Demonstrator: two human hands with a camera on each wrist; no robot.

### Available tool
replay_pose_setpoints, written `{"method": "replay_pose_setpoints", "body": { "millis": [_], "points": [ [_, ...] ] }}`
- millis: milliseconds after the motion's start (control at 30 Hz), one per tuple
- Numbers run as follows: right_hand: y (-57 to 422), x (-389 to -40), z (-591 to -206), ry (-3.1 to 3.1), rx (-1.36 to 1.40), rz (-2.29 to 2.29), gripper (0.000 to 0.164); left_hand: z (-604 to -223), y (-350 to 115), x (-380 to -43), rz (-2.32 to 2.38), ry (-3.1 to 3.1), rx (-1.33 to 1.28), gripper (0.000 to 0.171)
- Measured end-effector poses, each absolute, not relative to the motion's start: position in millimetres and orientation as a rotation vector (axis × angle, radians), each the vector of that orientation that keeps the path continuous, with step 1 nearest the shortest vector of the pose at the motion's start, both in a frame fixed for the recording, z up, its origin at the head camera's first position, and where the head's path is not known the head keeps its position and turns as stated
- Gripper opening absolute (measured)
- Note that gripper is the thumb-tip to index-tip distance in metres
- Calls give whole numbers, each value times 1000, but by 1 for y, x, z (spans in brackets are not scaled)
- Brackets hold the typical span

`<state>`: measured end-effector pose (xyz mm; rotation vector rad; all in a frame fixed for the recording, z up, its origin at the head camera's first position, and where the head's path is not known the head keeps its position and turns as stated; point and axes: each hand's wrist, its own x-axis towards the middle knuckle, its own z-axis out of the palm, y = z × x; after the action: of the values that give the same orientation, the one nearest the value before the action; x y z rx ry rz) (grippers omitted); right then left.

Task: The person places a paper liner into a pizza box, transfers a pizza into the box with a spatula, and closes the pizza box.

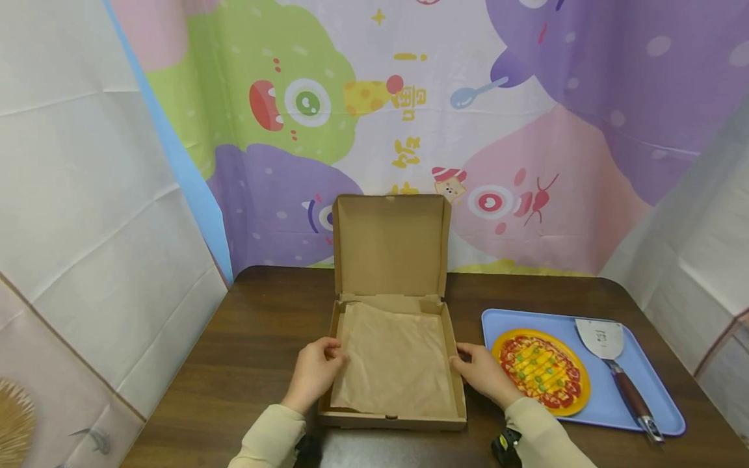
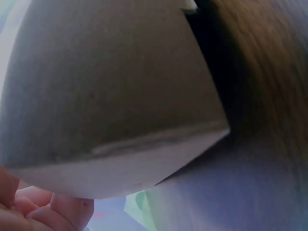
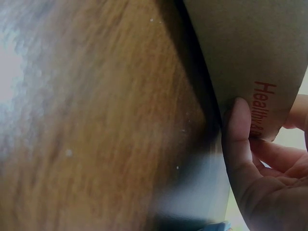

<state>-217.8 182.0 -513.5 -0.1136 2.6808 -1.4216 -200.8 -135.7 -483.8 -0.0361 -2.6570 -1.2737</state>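
A brown cardboard pizza box [image 1: 392, 247] stands with its lid up. Brown lining paper [image 1: 394, 357] lies inside, slightly creased. My left hand [image 1: 316, 370] holds the box's left side wall, thumb toward the inside by the paper's edge. In the left wrist view, its curled fingers [image 2: 72, 211] show at the lower left, partly hidden by the box. My right hand [image 1: 484, 372] pinches the right side wall; the right wrist view shows a finger [image 3: 239, 120] flat on the outer face, beside red print, and the thumb over the rim.
To the right, a blue tray [image 1: 608, 403] carries a pizza [image 1: 541, 370] on a yellow round base and a pizza server [image 1: 629, 383] with a dark handle, which overhangs the tray's front edge. A patterned curtain [image 1: 398, 130] hangs behind the dark wooden table [image 1: 246, 344].
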Motion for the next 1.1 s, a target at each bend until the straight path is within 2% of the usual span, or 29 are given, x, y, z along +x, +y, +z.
{"method": "replay_pose_setpoints", "body": {
  "millis": [467, 933, 1100],
  "points": [
    [183, -218, -514, 2663, -124, -1429, 38, -485, -133, -200, -993, -2746, -185, 22],
    [183, -217, -514, 2649, -122, -1451, 37, -488, -125, -199, -671, -2825, -325, 9],
    [182, -217, -514, 2650, -116, -1456, 38, -488, -124, -197, -597, -2831, -357, 26]
  ]
}}
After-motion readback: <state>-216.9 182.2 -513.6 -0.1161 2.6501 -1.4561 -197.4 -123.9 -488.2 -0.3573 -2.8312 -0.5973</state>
